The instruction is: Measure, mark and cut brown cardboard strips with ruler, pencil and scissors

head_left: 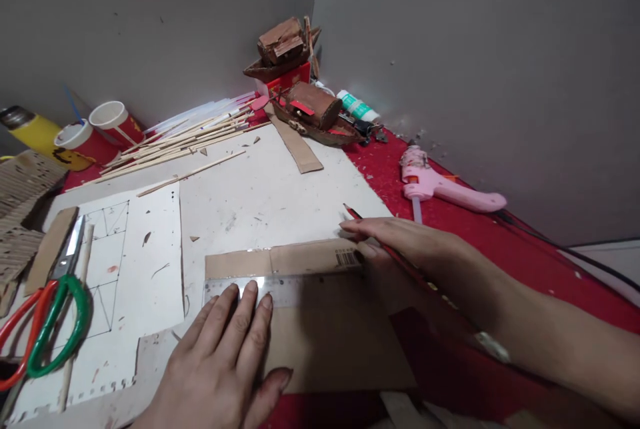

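A piece of brown cardboard [340, 349] lies in front of me, with a printed barcode near its far right corner. Across it runs a clear plastic ruler [295, 287]. My left hand [220, 355] presses on the ruler, fingers stretched out and slightly spread, thumb resting on the cardboard. At the cardboard's right end, my right hand [400, 242] is closed around a dark pencil with red on it [400, 259]. The pencil's sharpened tip points away to the upper left, off the cardboard. Part of its length is hidden by the hand.
Scissors [60, 322] lie on a drawn paper sheet [150, 269] at left. Wooden sticks [185, 142], two red cups [117, 122] and a yellow bottle [37, 132] stand behind. Brown model boats [315, 109] sit at the back; a pink glue gun [440, 185] lies right.
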`<state>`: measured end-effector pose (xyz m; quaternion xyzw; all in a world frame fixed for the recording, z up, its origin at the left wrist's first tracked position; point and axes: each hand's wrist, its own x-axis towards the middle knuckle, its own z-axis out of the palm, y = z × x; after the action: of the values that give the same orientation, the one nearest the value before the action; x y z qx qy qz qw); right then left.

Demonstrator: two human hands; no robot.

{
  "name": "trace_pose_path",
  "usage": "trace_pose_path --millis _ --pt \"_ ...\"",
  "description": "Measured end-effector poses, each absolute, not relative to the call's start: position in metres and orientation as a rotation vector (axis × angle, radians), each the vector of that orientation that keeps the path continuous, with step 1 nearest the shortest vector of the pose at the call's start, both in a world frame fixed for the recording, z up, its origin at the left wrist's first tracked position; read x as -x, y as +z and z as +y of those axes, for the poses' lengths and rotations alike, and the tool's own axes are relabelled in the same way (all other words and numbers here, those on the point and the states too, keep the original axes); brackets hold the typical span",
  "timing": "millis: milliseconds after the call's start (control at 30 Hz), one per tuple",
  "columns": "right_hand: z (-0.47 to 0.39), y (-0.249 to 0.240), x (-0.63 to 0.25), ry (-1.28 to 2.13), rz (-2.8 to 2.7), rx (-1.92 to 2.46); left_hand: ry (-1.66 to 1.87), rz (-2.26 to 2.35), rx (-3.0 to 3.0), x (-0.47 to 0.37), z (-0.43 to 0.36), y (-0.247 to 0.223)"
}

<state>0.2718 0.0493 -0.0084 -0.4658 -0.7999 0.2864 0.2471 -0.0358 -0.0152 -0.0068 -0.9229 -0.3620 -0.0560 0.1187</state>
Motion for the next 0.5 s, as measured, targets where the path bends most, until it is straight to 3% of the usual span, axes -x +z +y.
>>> trace_pose_path --millis 500 --pt "0.024 -0.012 -0.267 0.557 -2.087 1.315 -0.091 -1.044 2.667 0.036 -0.025 -0.004"
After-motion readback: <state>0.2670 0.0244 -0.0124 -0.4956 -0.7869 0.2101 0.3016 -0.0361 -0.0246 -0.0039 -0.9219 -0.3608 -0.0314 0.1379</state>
